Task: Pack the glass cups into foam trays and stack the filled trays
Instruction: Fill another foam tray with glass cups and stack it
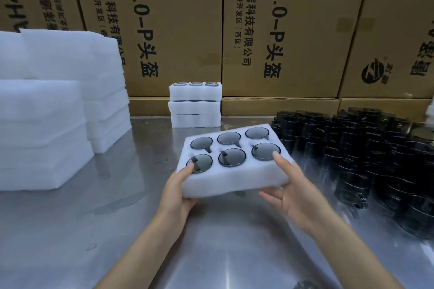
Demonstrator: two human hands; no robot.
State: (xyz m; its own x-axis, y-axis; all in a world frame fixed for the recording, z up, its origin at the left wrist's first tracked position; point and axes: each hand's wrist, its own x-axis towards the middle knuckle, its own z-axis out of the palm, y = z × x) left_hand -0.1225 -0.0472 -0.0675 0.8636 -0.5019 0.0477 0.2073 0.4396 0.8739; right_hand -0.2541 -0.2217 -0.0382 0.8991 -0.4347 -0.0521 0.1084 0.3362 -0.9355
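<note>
Far left: foam stacks (47,124) on the steel table (117,230). Your left hand (180,185) grips the filled tray (234,176) at its near-left corner, thumb on top. Tray is off the table, tilted, w/ six glass cups (232,157) seated. Your right hand (288,191) holds the near-right edge, thumb on top, fingers spread below. Behind: 3-tray stack (195,105). Right: loose dark cups (375,159).

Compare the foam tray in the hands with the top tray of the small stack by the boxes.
The held tray is lifted and tilted, gripped by the left hand and right hand; the top stacked tray lies level on two trays. The held tray is nearer; the stacked one stands by the cartons. Both are white foam holding dark cups.
</note>
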